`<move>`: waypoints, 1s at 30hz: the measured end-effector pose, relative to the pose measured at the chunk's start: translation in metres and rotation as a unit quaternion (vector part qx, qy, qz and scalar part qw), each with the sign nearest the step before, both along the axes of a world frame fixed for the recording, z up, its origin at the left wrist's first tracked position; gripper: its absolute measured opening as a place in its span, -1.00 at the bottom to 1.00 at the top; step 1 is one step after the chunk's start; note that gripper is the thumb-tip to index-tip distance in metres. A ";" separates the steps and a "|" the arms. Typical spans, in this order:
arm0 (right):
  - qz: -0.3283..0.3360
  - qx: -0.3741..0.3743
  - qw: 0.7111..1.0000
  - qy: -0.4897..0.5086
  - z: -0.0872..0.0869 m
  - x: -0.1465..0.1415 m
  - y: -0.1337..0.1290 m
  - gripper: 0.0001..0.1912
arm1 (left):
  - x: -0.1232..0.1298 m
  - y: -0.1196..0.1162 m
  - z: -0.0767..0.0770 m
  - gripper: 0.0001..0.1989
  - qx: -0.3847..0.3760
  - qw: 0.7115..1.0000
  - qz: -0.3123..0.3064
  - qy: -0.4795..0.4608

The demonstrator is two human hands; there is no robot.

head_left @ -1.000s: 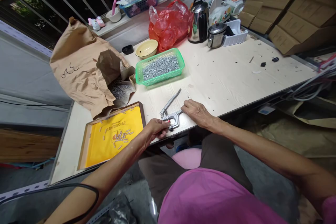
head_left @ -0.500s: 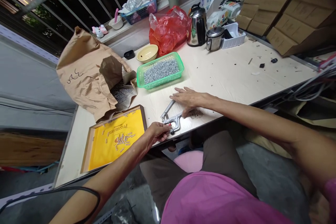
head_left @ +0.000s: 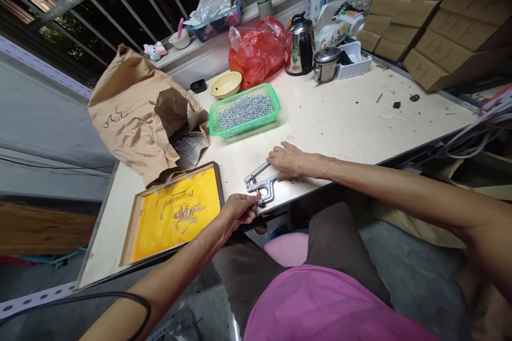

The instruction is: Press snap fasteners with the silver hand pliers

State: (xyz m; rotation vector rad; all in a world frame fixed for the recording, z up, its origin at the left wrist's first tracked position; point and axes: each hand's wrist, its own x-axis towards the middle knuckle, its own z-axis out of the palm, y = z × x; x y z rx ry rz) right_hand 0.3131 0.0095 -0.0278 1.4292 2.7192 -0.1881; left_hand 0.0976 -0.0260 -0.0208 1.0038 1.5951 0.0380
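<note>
A pair of grey metal hand pliers (head_left: pixel 264 184), resembling snap-fastener pliers, lies at the front edge of the table. My right hand (head_left: pixel 292 162) is closed round the ends of its two handles. At its jaw, beside a small red part, my left hand (head_left: pixel 242 206) pinches with thumb and forefinger; what sits between the fingertips is too small to make out. To the left, a shallow tray (head_left: pixel 221 184) with a yellow lining (head_left: pixel 156 234) carries scattered small metal pieces (head_left: pixel 186 213). Behind the pliers, a green plastic basket (head_left: pixel 244 131) is filled with similar small metal pieces (head_left: pixel 246 111).
A torn brown paper bag (head_left: pixel 132 112) spills metal pieces at the left. Toward the back are a cream bowl (head_left: pixel 226 85), a red plastic bag (head_left: pixel 256 56), a kettle (head_left: pixel 300 45), a lidded metal pot (head_left: pixel 326 64) and a white tray (head_left: pixel 356 66). Cardboard boxes (head_left: pixel 452 37) stand right.
My right hand's fingers have drawn in from spread to curled round the handles. The handles have come closer together. My left hand stays at the jaw.
</note>
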 end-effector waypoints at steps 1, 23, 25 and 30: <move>-0.001 0.010 1.000 0.002 -0.001 0.001 -0.003 -0.62 | -0.001 -0.003 0.002 -0.70 0.046 0.998 -0.023 0.025; -0.049 -0.038 0.998 -0.001 0.006 -0.005 -0.013 -0.75 | 0.060 0.028 0.000 -0.72 0.429 0.757 -0.447 0.209; -0.077 -0.061 0.995 0.018 0.006 -0.004 -0.017 -0.77 | 0.059 0.025 -0.003 -0.83 0.438 0.758 -0.441 0.201; -0.081 -0.079 0.992 0.047 0.003 0.001 -0.027 -0.79 | 0.058 0.020 -0.008 -0.86 0.451 0.754 -0.438 0.193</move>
